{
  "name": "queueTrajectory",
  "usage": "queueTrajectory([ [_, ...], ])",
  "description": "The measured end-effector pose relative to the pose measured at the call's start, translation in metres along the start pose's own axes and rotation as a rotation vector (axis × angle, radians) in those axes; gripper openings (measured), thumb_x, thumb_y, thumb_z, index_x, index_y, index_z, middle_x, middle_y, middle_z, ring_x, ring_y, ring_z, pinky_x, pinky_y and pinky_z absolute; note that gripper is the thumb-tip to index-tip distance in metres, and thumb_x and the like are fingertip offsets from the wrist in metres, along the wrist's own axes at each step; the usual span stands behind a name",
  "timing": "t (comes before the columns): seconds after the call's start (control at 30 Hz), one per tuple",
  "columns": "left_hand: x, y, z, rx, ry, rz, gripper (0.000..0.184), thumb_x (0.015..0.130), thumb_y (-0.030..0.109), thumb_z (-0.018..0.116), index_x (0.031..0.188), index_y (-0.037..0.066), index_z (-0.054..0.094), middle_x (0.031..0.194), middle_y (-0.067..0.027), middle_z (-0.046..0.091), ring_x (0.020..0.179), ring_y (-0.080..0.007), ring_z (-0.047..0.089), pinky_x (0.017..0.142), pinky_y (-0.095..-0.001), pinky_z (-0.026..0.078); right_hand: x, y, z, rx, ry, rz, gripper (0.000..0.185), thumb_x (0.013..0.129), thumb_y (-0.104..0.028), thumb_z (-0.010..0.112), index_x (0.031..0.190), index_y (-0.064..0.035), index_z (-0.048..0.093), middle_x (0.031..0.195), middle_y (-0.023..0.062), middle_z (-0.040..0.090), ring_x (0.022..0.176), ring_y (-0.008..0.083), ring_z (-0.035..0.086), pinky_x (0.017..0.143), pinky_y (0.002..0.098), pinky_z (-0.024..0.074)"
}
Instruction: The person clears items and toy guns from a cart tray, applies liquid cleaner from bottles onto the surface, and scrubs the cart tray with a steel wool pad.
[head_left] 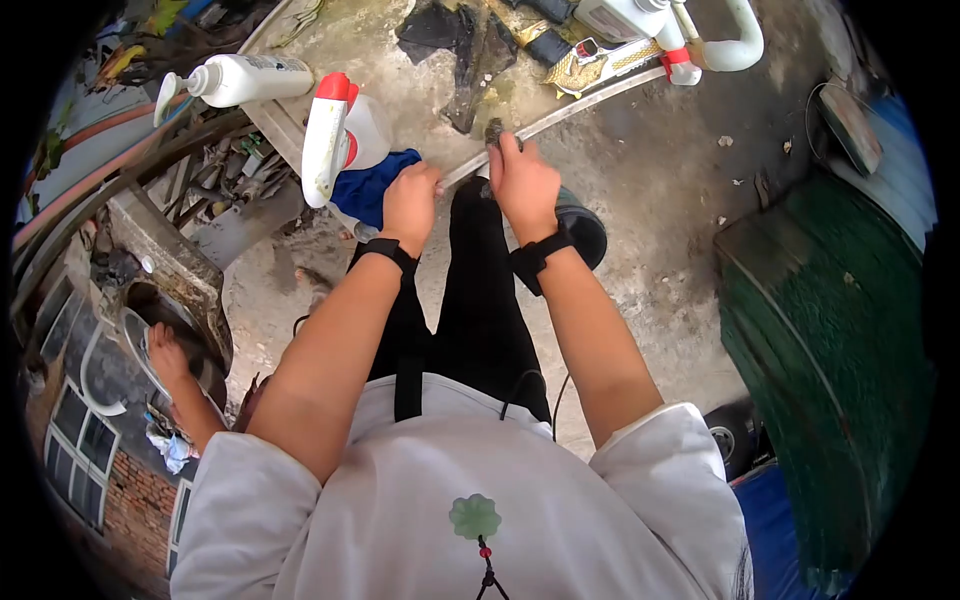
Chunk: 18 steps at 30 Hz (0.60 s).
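My left hand (408, 208) is closed at the near edge of a worn table (400, 90), its fingertips by the rim; what it grips, if anything, is hidden. Right beside it, a crumpled blue cloth (362, 188) hangs over the edge. My right hand (526, 188) is closed around a small dark, rough-looking piece (494, 131) whose kind I cannot make out. Close to the left hand stands a white spray bottle (365, 130) with a red and white head. Black plastic scraps (460, 50) lie on the tabletop.
A white pump bottle (262, 80) lies at the left; another white bottle (620, 18) and a yellow-gold packet (578, 72) sit at the back right. A dark bucket (582, 232) stands below my right hand. At the left, another person's hand (166, 352) is at a metal basin (135, 330).
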<state>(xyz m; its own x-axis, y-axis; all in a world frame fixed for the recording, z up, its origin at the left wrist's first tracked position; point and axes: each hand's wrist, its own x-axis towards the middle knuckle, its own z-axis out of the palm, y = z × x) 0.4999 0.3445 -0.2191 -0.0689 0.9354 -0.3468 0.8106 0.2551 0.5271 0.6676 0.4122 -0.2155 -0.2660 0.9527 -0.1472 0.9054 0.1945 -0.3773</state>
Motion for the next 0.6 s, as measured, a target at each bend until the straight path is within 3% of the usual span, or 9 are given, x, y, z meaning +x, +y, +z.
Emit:
queueTrajectory([
  [0.13, 0.002, -0.001, 0.0, 0.0, -0.016, -0.019, 0.004, 0.079, 0.006, 0.059, 0.078, 0.004, 0.062, 0.082, -0.0121, 0.062, 0.087, -0.0331, 0.063, 0.072, -0.0449, 0.05, 0.001, -0.01, 0.008, -0.098, 0.054, 0.131, 0.014, 0.091, -0.026, 0.063, 0.094, -0.0141, 0.057, 0.077, 0.0126, 0.058, 0.058, 0.0318, 0.064, 0.049, 0.0412, 0.0504],
  [0.27, 0.002, 0.001, -0.002, -0.02, -0.002, -0.014, 0.004, 0.077, 0.005, 0.066, 0.08, 0.003, 0.065, 0.081, -0.0136, 0.062, 0.082, -0.0351, 0.063, 0.069, -0.0449, 0.049, -0.035, -0.034, 0.026, 0.015, -0.087, -0.071, 0.015, 0.091, -0.026, 0.063, 0.095, -0.0137, 0.056, 0.076, 0.0124, 0.058, 0.061, 0.0311, 0.064, 0.05, 0.0409, 0.0505],
  [0.33, 0.0, -0.002, -0.002, -0.022, 0.008, -0.003, 0.004, 0.077, 0.005, 0.066, 0.08, 0.003, 0.065, 0.081, -0.0134, 0.062, 0.082, -0.0351, 0.063, 0.069, -0.0448, 0.049, -0.02, -0.017, 0.006, 0.03, -0.033, -0.116, 0.016, 0.091, -0.027, 0.063, 0.094, -0.0129, 0.056, 0.076, 0.0125, 0.058, 0.06, 0.0313, 0.064, 0.05, 0.0412, 0.0503],
  [0.5, 0.003, 0.0, 0.001, 0.001, -0.033, -0.04, 0.006, 0.079, 0.007, 0.059, 0.079, 0.004, 0.064, 0.083, -0.0114, 0.062, 0.086, -0.0332, 0.063, 0.072, -0.0442, 0.05, 0.002, 0.003, 0.004, -0.071, 0.053, 0.14, 0.015, 0.093, -0.027, 0.061, 0.095, -0.0134, 0.056, 0.078, 0.0126, 0.059, 0.059, 0.0335, 0.064, 0.05, 0.0425, 0.0509],
  [0.6, 0.004, 0.001, 0.0, -0.035, -0.002, -0.063, 0.005, 0.076, 0.003, 0.068, 0.081, 0.002, 0.066, 0.079, -0.0142, 0.063, 0.08, -0.0357, 0.064, 0.068, -0.0448, 0.049, -0.024, -0.033, 0.017, 0.024, -0.01, 0.155, 0.015, 0.092, -0.027, 0.062, 0.094, -0.0137, 0.056, 0.077, 0.0135, 0.058, 0.059, 0.0336, 0.064, 0.052, 0.0425, 0.0519],
])
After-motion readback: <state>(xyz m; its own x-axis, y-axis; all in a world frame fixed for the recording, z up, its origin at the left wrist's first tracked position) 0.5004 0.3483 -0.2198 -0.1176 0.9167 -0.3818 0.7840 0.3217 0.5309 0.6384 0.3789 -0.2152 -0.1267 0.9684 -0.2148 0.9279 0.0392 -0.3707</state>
